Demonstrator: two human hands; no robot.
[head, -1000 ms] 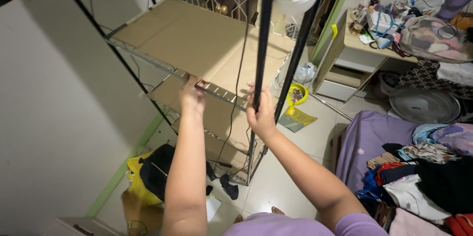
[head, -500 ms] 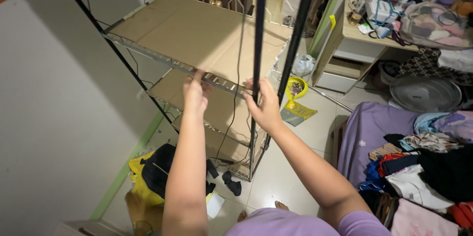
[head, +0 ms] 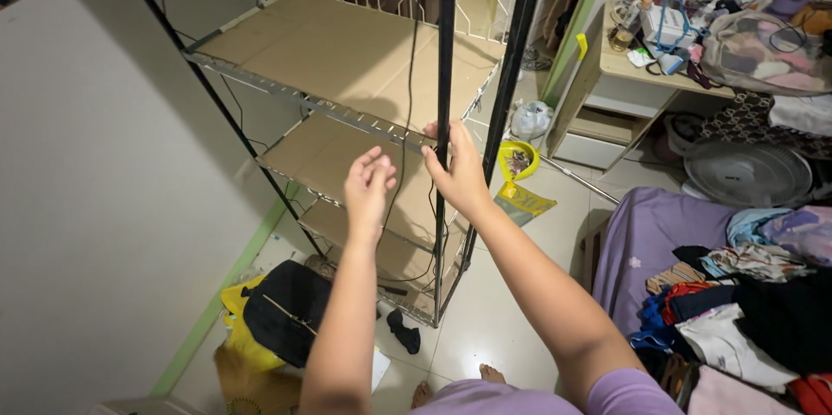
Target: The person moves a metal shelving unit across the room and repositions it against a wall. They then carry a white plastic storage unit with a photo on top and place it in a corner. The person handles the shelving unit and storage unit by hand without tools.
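You face a metal rack [head: 347, 103] with three cardboard shelves stacked one under another. Your right hand [head: 459, 174] rests against the rack's front upright post [head: 445, 77] at the top shelf's near rail; your left hand [head: 368, 190] hangs just left of it, apart from the rail. On the floor, a bag [head: 282, 311] lies left of the rack's foot and a bowl [head: 518, 159] right of it. Further right stands a worktop [head: 624, 64], with a fan [head: 745, 174] below and clothes [head: 745, 294] nearer you.

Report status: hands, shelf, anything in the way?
Right hand grips the post at the top shelf corner. Left hand open, clear of the rail. Cable hangs between hands.
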